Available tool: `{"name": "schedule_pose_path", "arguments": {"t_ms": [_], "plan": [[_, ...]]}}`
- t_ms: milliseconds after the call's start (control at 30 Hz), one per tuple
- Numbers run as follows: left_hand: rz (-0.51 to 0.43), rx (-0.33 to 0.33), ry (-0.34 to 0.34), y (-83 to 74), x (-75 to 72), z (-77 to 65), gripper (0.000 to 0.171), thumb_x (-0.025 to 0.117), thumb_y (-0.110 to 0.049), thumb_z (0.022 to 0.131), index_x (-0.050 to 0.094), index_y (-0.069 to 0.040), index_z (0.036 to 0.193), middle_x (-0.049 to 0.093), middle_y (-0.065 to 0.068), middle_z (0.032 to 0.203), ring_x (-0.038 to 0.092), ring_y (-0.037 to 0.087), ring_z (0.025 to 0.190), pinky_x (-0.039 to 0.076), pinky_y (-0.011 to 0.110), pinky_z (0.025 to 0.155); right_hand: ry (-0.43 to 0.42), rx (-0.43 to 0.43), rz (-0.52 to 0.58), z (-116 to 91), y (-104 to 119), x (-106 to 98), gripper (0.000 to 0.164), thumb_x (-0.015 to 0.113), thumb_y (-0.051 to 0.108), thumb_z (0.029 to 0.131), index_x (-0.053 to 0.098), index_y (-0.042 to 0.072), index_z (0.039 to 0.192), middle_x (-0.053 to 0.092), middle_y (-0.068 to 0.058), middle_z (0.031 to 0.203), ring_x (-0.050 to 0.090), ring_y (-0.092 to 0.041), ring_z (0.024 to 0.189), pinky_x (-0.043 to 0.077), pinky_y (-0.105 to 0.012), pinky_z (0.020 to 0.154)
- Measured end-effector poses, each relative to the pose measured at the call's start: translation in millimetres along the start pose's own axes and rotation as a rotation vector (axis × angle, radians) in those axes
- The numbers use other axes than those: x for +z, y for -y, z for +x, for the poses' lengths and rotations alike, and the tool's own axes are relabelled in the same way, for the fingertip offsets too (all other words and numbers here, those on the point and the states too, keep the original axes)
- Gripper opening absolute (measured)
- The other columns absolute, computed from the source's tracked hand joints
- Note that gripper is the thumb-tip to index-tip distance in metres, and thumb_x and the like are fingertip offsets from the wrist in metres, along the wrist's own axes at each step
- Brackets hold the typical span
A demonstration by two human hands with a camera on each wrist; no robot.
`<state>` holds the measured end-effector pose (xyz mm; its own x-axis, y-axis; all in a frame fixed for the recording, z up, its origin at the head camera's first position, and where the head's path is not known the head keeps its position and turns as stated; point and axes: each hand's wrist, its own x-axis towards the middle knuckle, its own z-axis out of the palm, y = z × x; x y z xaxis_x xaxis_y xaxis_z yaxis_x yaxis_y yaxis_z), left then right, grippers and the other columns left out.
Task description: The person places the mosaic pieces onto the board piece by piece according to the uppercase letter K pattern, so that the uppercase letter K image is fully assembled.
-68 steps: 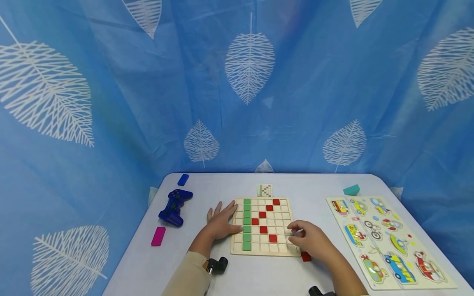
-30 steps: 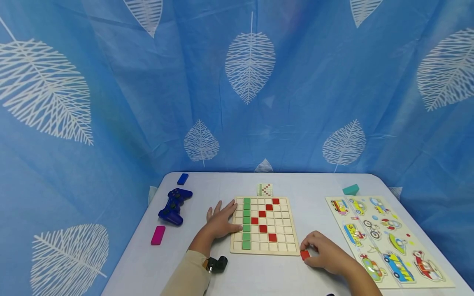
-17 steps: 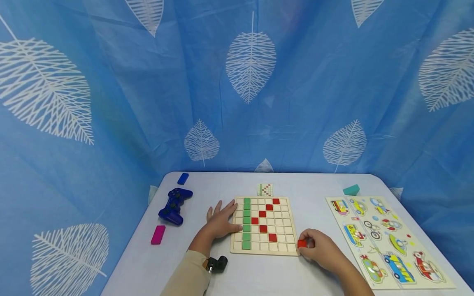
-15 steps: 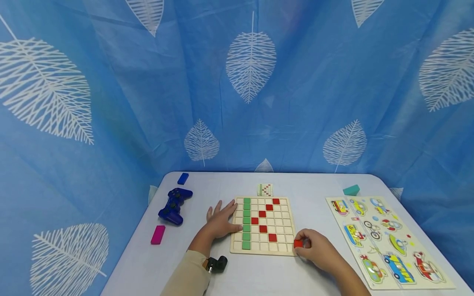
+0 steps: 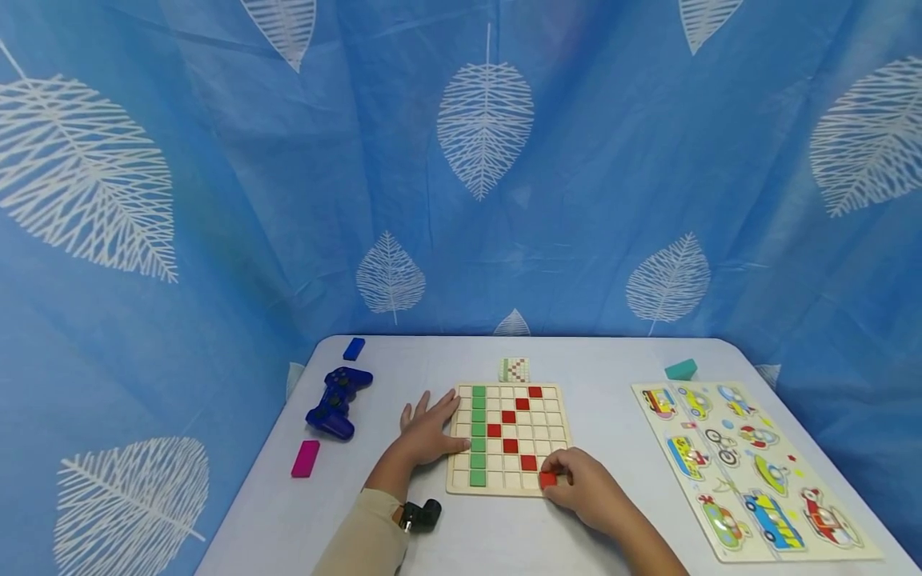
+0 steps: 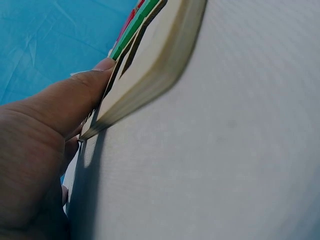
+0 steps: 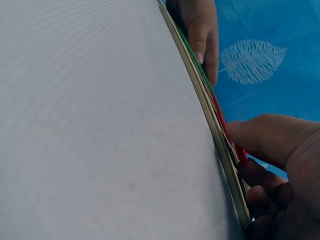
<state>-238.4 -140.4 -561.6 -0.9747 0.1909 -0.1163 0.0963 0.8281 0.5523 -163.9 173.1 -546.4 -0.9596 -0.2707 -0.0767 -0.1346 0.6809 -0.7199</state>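
Observation:
A square wooden grid board (image 5: 542,433) lies mid-table, with a column of green tiles (image 5: 479,416) on its left and several red tiles (image 5: 509,417) set diagonally. My left hand (image 5: 425,436) steadies the board's left side, fingers spread, thumb (image 6: 82,92) lying over its edge. Between thumb and fingertips my right hand (image 5: 585,486) pinches a loose red tile (image 5: 548,479), over the bottom row at the lower right of the board. In the right wrist view the pinching fingers of the right hand (image 7: 280,155) are right at the board's edge.
A small pattern card (image 5: 515,370) lies behind the board. At left are a blue game controller (image 5: 338,402), a pink block (image 5: 306,459) and a blue block (image 5: 354,349). A vehicle puzzle board (image 5: 749,472) and a teal block (image 5: 680,370) lie at right.
My right hand went down to the loose red tile beside the board's lower right corner, pinched it, then carried it left over the bottom row. My left hand has stayed put.

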Motion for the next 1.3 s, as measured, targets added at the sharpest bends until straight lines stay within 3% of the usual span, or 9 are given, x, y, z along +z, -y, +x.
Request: {"name": "schedule_pose_path", "arguments": {"t_ms": [233,600,1300], "plan": [[0.002,0.005,-0.004,1.9,0.4,1.1,0.097,0.082,-0.058,0.084,0.036,-0.031,0.164,0.023,-0.011,0.174,-0.001,0.037,0.164,-0.008,0.066,0.126,0.031,-0.026,-0.075,3,-2,1,0.026,0.090,0.019,0.079,0.070,0.025,0.095,0.061,0.006,0.105,0.053,-0.014,0.099,0.048,-0.033,0.089],[-0.003,0.001,-0.003,0.3,3.7,-0.1,0.096,0.083,-0.057,0.084,0.037,-0.030,0.164,0.023,-0.010,0.174,0.000,0.038,0.163,-0.008,0.066,0.126,0.077,-0.041,-0.076,2,-10,-2,0.025,0.090,0.024,0.081,0.069,0.026,0.096,0.057,0.006,0.101,0.052,-0.014,0.095,0.047,-0.030,0.081],[0.018,0.009,-0.003,0.3,1.0,1.7,0.097,0.082,-0.058,0.084,0.036,-0.030,0.165,0.022,-0.011,0.175,-0.001,0.037,0.164,-0.007,0.067,0.126,0.014,-0.011,-0.003,8,-12,3,0.026,0.085,0.011,0.082,0.067,0.023,0.097,0.055,0.003,0.092,0.049,-0.015,0.086,0.040,-0.026,0.072]]}}
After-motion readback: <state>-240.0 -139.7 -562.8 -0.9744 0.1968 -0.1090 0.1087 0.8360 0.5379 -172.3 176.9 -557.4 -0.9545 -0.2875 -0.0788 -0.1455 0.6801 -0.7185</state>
